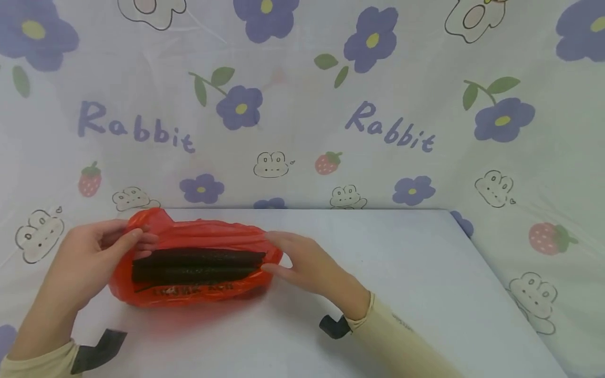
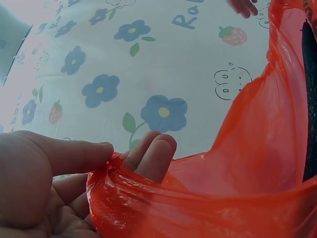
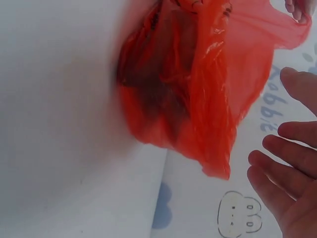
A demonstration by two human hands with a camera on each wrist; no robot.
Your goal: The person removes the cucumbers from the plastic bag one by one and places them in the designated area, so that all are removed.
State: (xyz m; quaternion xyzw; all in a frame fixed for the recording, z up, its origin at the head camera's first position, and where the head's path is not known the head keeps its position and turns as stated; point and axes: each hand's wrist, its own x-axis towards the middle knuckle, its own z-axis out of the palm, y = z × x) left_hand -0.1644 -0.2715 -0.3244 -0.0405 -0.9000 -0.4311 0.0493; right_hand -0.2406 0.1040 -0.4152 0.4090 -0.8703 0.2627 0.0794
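A red plastic bag (image 1: 212,235) stands with its mouth open on the left part of the white table. Inside it lie two long dark green cucumbers (image 1: 198,258), side by side. My left hand (image 1: 94,253) pinches the bag's rim at its left end between thumb and fingers, as the left wrist view shows close up. At the bag's right end is my right hand (image 1: 304,262), its fingers spread and nearly straight. In the right wrist view those fingers (image 3: 282,153) are apart from the red plastic, with nothing held.
The white table (image 1: 402,262) stretches to the right of the bag. Behind it hangs a pale cloth (image 1: 293,126) printed with flowers, strawberries and rabbits. Black straps (image 1: 100,352) stick out at both sleeve cuffs.
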